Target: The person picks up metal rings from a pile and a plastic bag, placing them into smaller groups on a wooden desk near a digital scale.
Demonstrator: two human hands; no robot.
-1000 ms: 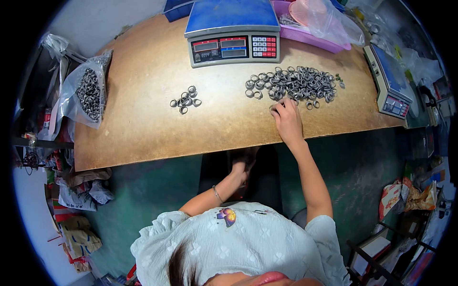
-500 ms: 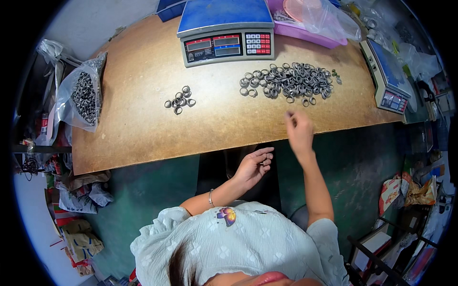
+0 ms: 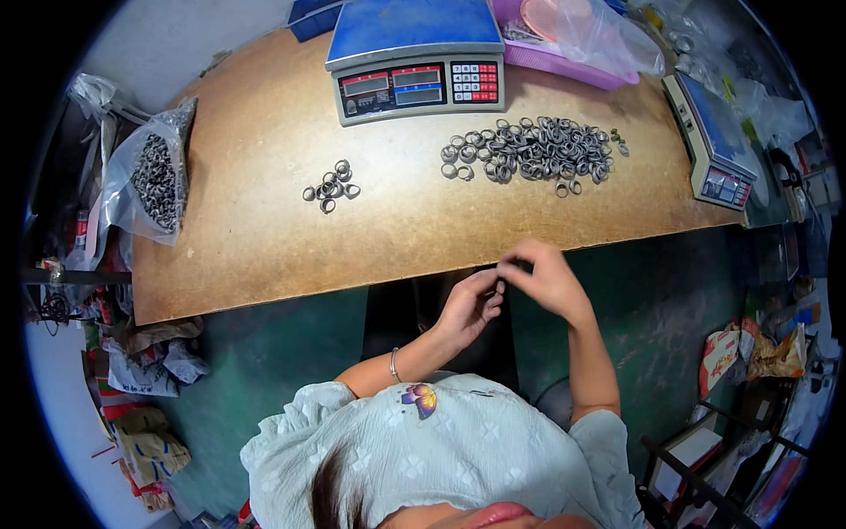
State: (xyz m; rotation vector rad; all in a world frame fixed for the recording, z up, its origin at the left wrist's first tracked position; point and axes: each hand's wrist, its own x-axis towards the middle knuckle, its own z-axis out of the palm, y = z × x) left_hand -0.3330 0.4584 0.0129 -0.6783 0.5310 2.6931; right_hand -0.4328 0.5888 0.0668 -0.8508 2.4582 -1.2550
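- A loose pale mint-white blouse (image 3: 493,450) of crinkled fabric, patterned with tone-on-tone flowers
- An orange, yellow and purple butterfly motif (image 3: 419,400) on its front, with a small dark marking (image 3: 483,392) beside it, too small to read
- Short, full sleeves, the left sleeve (image 3: 304,410) ruffled
- A slim silver-coloured metal bracelet (image 3: 394,365) around the left wrist (image 3: 426,346)
- Plain black legwear (image 3: 384,328)
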